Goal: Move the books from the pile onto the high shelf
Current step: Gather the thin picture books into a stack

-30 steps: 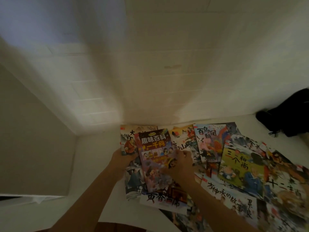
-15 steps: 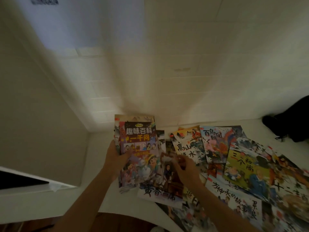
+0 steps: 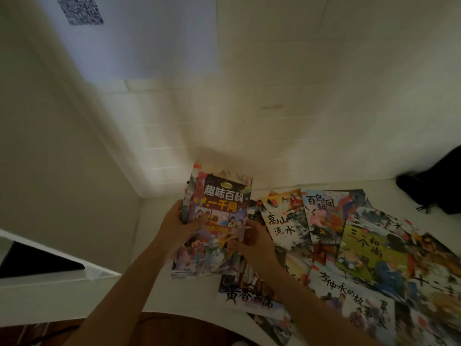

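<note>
A small stack of picture books, topped by a purple-covered book (image 3: pixel 219 208) with orange lettering, is lifted off the white surface and tilted up toward the wall. My left hand (image 3: pixel 175 227) grips the stack's left edge, thumb across the cover. My right hand (image 3: pixel 254 242) holds its lower right edge, fingers curled under it. To the right, several more picture books (image 3: pixel 354 240) lie spread flat and overlapping in a pile. No high shelf is in view.
A white ledge (image 3: pixel 154 293) carries the pile, with a white brick wall (image 3: pixel 249 116) behind and a plain side wall on the left. A black bag (image 3: pixel 439 186) lies at the far right. A white-framed dark opening (image 3: pixel 37 260) sits at lower left.
The held stack has risen and tipped upward off the pile. My right hand came back from the spread books to the stack's lower right edge. The camera tilted up.
</note>
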Available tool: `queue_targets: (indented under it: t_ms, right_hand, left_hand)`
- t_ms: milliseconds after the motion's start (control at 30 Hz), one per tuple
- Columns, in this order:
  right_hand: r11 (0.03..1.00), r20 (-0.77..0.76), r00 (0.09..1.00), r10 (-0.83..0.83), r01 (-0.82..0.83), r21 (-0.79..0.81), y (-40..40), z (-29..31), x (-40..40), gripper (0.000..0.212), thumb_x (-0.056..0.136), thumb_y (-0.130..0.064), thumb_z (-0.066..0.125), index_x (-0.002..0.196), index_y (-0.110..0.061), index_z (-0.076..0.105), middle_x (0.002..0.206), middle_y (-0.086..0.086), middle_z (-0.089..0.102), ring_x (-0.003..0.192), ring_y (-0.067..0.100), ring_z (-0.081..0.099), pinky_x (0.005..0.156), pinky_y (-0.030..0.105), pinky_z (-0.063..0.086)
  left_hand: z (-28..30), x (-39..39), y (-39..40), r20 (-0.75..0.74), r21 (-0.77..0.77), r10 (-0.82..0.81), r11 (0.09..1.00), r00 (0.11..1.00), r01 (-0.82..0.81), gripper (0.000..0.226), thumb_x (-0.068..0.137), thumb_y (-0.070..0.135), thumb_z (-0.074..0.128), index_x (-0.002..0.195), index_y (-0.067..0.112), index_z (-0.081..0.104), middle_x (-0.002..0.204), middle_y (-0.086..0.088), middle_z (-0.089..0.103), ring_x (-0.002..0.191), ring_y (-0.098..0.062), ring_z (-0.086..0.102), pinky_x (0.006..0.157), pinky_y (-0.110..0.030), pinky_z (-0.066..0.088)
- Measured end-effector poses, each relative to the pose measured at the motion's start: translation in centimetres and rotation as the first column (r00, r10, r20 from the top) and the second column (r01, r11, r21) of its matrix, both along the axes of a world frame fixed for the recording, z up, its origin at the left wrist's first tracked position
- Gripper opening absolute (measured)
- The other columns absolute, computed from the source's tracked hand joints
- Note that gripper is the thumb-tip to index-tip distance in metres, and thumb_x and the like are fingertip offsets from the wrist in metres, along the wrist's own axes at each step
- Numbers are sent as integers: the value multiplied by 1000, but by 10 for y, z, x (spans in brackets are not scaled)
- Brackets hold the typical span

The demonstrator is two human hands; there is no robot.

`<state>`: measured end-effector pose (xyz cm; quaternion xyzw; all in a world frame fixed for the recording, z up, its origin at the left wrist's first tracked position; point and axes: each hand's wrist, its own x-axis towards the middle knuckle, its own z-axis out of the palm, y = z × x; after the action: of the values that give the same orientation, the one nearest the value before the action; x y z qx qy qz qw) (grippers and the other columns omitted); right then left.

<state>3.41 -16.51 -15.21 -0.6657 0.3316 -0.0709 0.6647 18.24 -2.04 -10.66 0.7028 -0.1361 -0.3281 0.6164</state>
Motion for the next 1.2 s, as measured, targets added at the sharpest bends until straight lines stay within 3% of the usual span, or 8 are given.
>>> queue_targets:
  t_ms: [133, 267, 367, 533, 600, 767, 1000, 1200]
  right_hand:
    - [995, -19, 998, -60, 62, 74, 0, -4, 8, 25, 90, -11, 65, 114, -11, 62, 106, 0, 68, 97, 19, 65, 90, 41, 55]
    - [983, -10, 994, -110, 111, 148, -29, -10, -13, 24, 94, -10, 58, 117, -16, 62, 114, 3, 69, 104, 24, 66, 91, 47, 54]
    - [971, -80, 989, -127, 141, 192, -45, -16, -29, 26, 95, -10, 56, 120, -18, 61, 121, 4, 66, 108, 25, 64, 93, 48, 53]
    - [967, -44, 991, -129, 135, 216, -30, -27, -32, 26, 96, -15, 56, 119, -26, 60, 121, 0, 66, 109, 22, 64, 94, 47, 53]
    - [979, -33, 996, -84, 88, 185, -19, -26, -25, 25, 97, -14, 54, 119, -25, 61, 120, -1, 66, 109, 21, 64, 93, 43, 53]
    - [995, -110, 991, -69, 60, -81, -14, -26, -11, 15, 96, -19, 55, 105, -29, 61, 103, -6, 66, 94, 11, 62, 91, 35, 52]
    - [968, -205, 979, 0, -52, -245, -13, -31, -8, 24, 91, -21, 64, 115, -19, 66, 99, -5, 67, 79, -1, 57, 75, 10, 49]
    - [957, -101, 991, -94, 62, -284, -27, -20, -1, 38, 80, -35, 76, 115, -29, 62, 106, -6, 66, 92, 7, 64, 84, 32, 56]
  left_hand:
    - [4, 6, 2, -76, 21, 100, 995, 992, -98, 17, 96, 30, 52, 106, 20, 61, 96, -2, 74, 83, -21, 72, 62, -30, 57]
    - [-18, 12, 7, -112, 132, 235, 967, 966, -220, 12, 99, 20, 48, 105, 14, 57, 107, -23, 65, 87, -36, 66, 80, -51, 54]
    - [-28, 8, 0, -174, 154, 218, 969, 960, -192, 14, 94, 24, 59, 101, 13, 59, 105, -26, 66, 90, -40, 66, 83, -57, 54]
    - [-37, 1, -14, -165, 244, 119, 967, 979, -77, 38, 75, 31, 79, 103, 8, 68, 98, -13, 73, 88, -31, 70, 80, -44, 57]
    - [-40, -1, -13, -219, 195, 106, 979, 970, -63, 30, 82, 21, 73, 107, 5, 65, 102, -15, 72, 87, -30, 71, 75, -42, 58]
    - [-43, -4, -1, -329, 69, 46, 997, 943, -24, 35, 89, 27, 63, 118, 8, 56, 110, -15, 70, 101, -34, 67, 92, -56, 50]
    - [-47, -6, -1, -237, 17, 29, 1000, 971, -25, 34, 85, 11, 69, 117, 12, 58, 110, -13, 71, 101, -34, 68, 89, -57, 52]
    - [-21, -1, -9, -82, -41, 12, 999, 997, -16, 37, 82, 24, 70, 117, 19, 59, 109, -10, 70, 100, -30, 68, 89, -57, 52]
